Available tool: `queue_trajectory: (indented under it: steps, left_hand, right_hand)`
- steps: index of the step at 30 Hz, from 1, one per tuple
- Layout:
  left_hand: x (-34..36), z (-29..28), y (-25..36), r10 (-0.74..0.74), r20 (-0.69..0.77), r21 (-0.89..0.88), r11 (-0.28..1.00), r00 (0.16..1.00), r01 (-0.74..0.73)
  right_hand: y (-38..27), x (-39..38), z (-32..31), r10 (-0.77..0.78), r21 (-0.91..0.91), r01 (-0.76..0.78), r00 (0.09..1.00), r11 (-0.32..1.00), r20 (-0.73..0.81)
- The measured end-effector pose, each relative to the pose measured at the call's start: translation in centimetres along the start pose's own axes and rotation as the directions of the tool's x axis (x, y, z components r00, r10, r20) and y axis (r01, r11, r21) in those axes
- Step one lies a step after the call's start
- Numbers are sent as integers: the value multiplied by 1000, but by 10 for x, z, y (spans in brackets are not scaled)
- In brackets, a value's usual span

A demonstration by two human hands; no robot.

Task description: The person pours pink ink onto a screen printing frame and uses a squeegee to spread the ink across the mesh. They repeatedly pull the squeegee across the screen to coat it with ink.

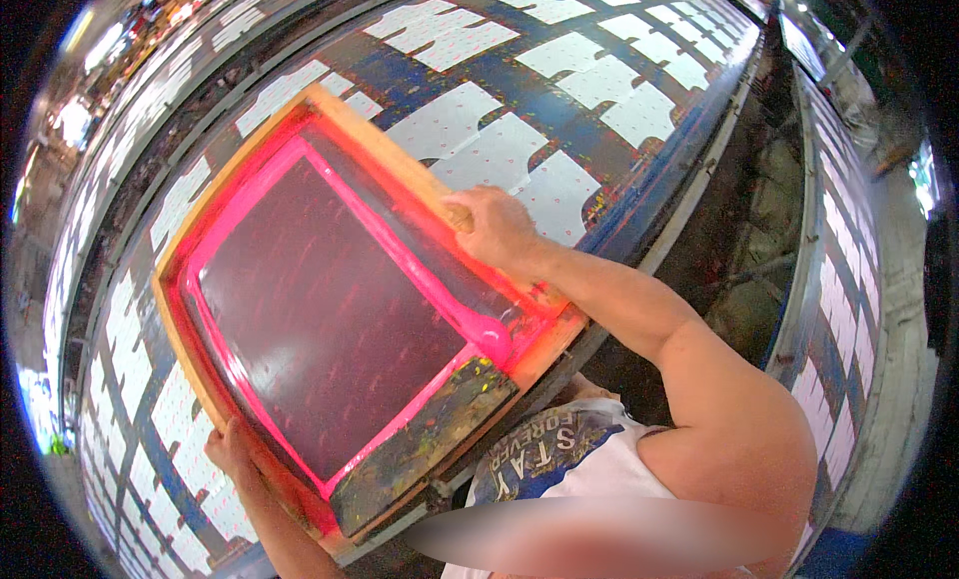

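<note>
A wooden screen printing frame [388,147] is tilted across the middle of the view, over the long printing table [440,74]. Its dark mesh [320,309] is bordered by thick, wet bright pink ink [484,331]. My right hand [496,227] grips the frame's far right side, fingers curled over the rim. On the near left side, my left hand [232,449] is closed around the frame's edge, partly hidden by it. A dark, paint-spattered board [425,444] lies along the frame's near end, close to my body.
White cut fabric pieces [465,129] with small pink marks lie in rows on the blue, paint-stained table. A metal rail [689,204] runs along its right edge. Beyond an aisle [749,219], another table [834,249] with white pieces stands at right; more rows lie at left.
</note>
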State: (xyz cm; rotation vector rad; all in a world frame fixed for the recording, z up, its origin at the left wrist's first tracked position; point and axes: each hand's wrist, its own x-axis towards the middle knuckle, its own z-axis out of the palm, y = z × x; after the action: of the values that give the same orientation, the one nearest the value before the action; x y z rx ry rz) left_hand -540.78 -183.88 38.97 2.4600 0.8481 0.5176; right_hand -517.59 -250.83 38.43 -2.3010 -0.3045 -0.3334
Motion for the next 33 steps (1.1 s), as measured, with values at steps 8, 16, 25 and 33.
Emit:
queue_trajectory:
  steps: [8, 16, 25, 33]
  left_hand:
    - [-64, 86, 167, -49, -158, -182, 983, 986, 20]
    - [-117, 172, 288, 2, -172, 187, 982, 985, 30]
    - [-159, 228, 367, -63, -199, 100, 991, 978, 84]
    - [-170, 242, 391, -103, -184, 186, 973, 978, 137]
  right_hand:
    - [128, 38, -56, -51, -14, 50, 996, 999, -74]
    - [264, 53, -123, -3, 13, 5, 992, 1000, -126]
    - [338, 65, -177, 52, 58, -49, 997, 997, -65]
    - [372, 73, -183, 65, 94, -61, 997, 994, -42]
